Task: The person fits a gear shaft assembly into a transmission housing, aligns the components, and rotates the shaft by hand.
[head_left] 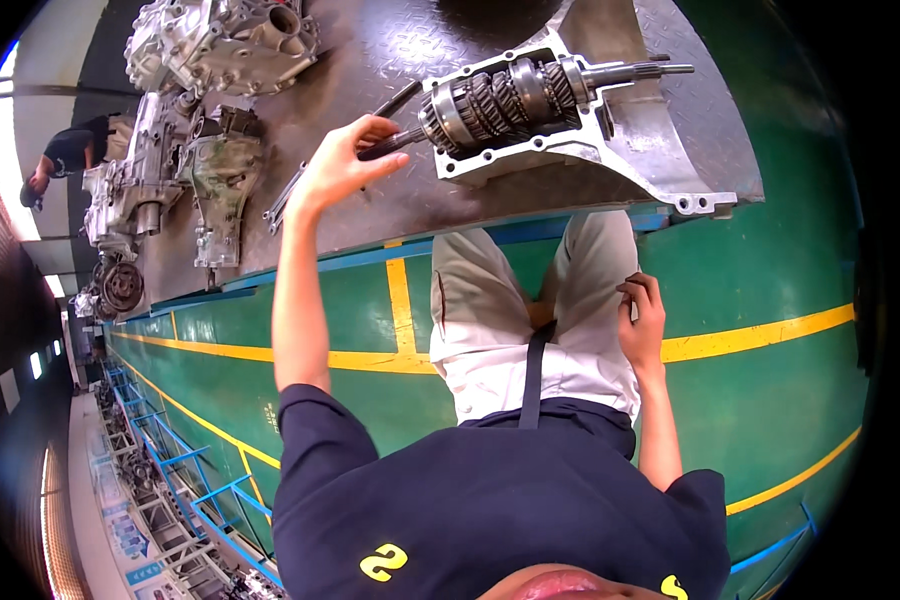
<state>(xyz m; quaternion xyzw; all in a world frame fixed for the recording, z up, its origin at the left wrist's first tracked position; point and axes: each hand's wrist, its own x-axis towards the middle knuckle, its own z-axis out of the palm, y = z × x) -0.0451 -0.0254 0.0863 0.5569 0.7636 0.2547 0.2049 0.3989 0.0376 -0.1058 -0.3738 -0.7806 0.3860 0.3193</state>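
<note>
My left hand (348, 165) is closed round the splined end of a gear shaft (390, 145), its thumb on the near side and its fingers on the far side. Several toothed gears (500, 105) sit along that shaft. They lie in an open gearbox housing (560, 150) of bare grey metal, and the shaft's other end (660, 70) sticks out on the right. Beside my right thigh, my right hand (644, 320) rests with loosely bent fingers, thumb apart, and nothing visible in it.
Beyond my left hand, a dark metal rod (398, 98) and some wrenches (282, 205) lie on the steel-topped workbench (355, 225). Other gearbox castings (220, 165) crowd its left part. Another person (70, 150) is at the far left. Yellow lines (370, 361) cross the green floor.
</note>
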